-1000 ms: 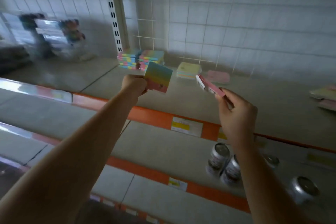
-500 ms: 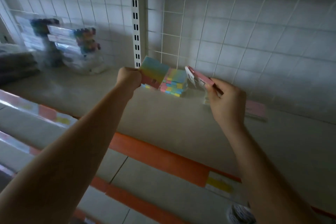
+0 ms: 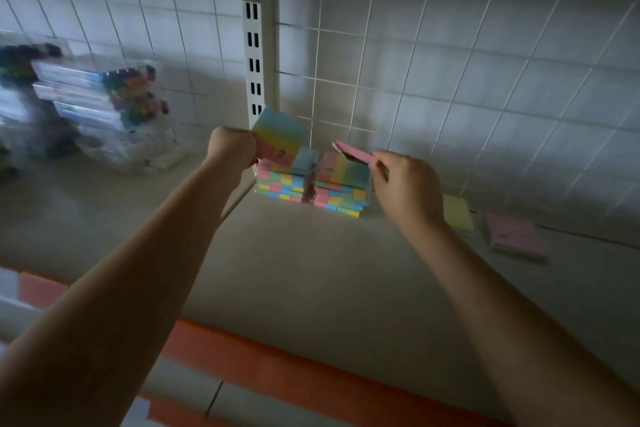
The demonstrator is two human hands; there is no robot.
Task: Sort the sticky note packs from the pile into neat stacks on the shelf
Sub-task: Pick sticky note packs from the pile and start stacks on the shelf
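Only blurred dark print shows on the left hand (image 3: 231, 149)'s rainbow pack (image 3: 280, 140).

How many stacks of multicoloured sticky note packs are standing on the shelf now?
2. The left stack stands below the upright post, under the pack in the left hand. The right stack stands directly beside it, near the right hand. Further packs may be hidden behind the hands.

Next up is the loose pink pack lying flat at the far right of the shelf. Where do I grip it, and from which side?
Probably pinch the pink pack across its near and far long edges, coming from above and the front. It lies flat on the shelf with bare surface in front, while the yellow pack sits close on its left, so a side approach looks cramped.
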